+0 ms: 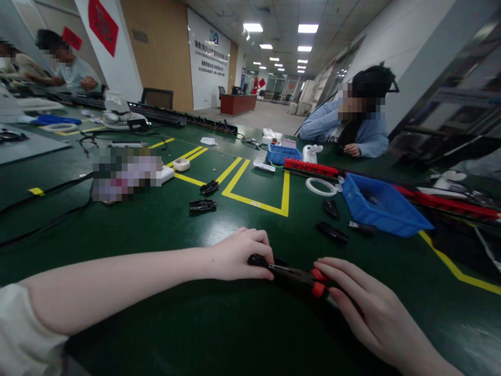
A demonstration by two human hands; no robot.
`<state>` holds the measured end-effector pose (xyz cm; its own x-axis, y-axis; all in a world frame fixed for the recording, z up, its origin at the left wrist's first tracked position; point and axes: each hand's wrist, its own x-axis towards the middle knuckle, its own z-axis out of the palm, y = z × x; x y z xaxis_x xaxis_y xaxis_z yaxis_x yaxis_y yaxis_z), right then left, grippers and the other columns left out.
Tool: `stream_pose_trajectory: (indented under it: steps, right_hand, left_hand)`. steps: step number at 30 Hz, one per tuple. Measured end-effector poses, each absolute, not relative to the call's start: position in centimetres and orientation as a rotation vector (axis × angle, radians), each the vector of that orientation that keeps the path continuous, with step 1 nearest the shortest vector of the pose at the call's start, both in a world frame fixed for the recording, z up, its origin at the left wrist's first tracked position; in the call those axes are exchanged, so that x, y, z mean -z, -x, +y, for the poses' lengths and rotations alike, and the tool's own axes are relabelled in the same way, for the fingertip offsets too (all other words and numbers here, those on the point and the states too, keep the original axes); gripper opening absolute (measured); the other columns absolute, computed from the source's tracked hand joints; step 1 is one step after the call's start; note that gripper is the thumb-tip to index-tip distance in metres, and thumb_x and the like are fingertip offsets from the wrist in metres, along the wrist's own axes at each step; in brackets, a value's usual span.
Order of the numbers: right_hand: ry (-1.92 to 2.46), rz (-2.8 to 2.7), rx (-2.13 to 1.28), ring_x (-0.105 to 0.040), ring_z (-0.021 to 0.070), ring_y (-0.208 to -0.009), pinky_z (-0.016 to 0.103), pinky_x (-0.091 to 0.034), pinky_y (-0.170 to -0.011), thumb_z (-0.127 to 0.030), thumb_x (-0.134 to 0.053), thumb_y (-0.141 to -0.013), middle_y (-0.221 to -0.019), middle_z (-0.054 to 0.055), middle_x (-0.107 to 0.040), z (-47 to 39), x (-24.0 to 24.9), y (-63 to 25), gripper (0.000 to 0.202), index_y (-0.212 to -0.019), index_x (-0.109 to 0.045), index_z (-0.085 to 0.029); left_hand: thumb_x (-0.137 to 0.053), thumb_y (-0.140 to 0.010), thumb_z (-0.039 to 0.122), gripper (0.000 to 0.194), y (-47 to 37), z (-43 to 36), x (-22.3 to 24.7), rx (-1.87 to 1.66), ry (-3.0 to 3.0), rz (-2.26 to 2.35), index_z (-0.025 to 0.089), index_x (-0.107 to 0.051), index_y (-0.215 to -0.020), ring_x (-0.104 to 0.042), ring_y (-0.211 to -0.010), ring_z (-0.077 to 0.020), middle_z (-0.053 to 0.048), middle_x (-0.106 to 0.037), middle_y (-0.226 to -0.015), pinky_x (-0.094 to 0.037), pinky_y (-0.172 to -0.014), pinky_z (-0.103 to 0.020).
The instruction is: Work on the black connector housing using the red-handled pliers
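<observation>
In the head view, my left hand [245,254] is closed around a small black part [256,260], just above the green table [188,308]. Red-handled pliers [299,275] point left, and their tips touch or lie close beside that part. My right hand [364,303] has its fingers and thumb around the red and black handles. Two black plastic pieces lie ahead on the left, one [202,205] nearer than the other [209,187]. To the right are more black pieces, one long [332,232] and one shorter [331,208].
A blue bin [383,206] stands at the right, beside a white ring [321,187] and a red strip [311,168]. A smaller blue bin [284,154] is farther back. A person [352,120] sits across the table. Cables and a blurred-out object lie left.
</observation>
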<state>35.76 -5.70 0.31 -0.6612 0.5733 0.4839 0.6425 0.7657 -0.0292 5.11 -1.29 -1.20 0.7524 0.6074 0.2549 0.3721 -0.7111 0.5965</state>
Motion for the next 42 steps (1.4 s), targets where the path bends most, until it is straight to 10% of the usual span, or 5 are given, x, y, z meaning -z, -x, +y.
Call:
stream_pose_trajectory:
  steps: [42]
  right_hand:
    - [0.913,-2.472,0.29,-0.073,0.0227,-0.087,0.035,-0.062,-0.072,-0.034,-0.067,-0.089,-0.104,0.012,-0.074,-6.2,-0.6,-35.3,0.035,-0.12,-0.065,-0.017]
  left_hand:
    - [-0.075,-0.091,0.033,0.013,-5.1,-1.5,0.7,-0.556,-2.403,0.746,0.021,-0.072,-0.095,-0.06,-0.104,-0.0216,-0.003,-0.063,-0.108,-0.041,-0.09,-0.036]
